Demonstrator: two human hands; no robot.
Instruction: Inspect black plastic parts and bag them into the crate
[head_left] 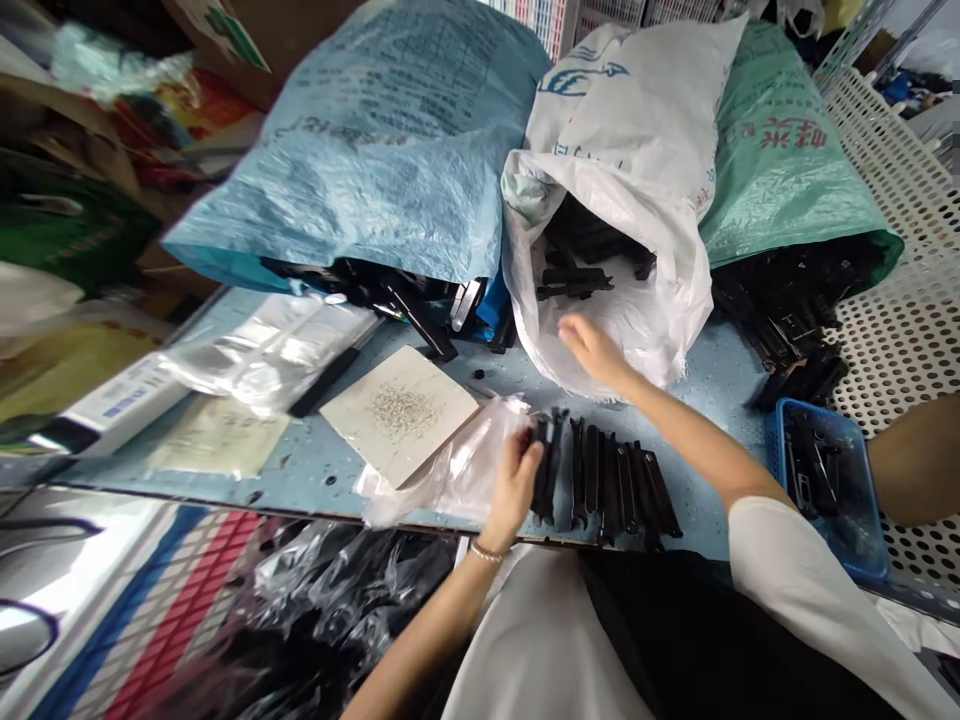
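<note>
A row of several slim, long black pieces point(607, 485) lies side by side near the front edge of the work table; their exact kind is not clear. At its left end, my left hand point(514, 482) is closed with thumb and fingers against the leftmost black piece point(541, 470). My right hand point(592, 350) is over the open mouth of a white woven sack point(622, 190), fingers stretched out and nothing visible in them. Inside that sack lie more black pieces point(574, 280), just beyond my right fingertips.
A blue sack point(375, 150) and a green sack point(795, 170) spill black parts at either side. Left of my hands lie a pale square board point(397, 415) with small grains, clear plastic bags point(457, 465) and a long box point(127, 400). A blue basket point(862, 520) stands right.
</note>
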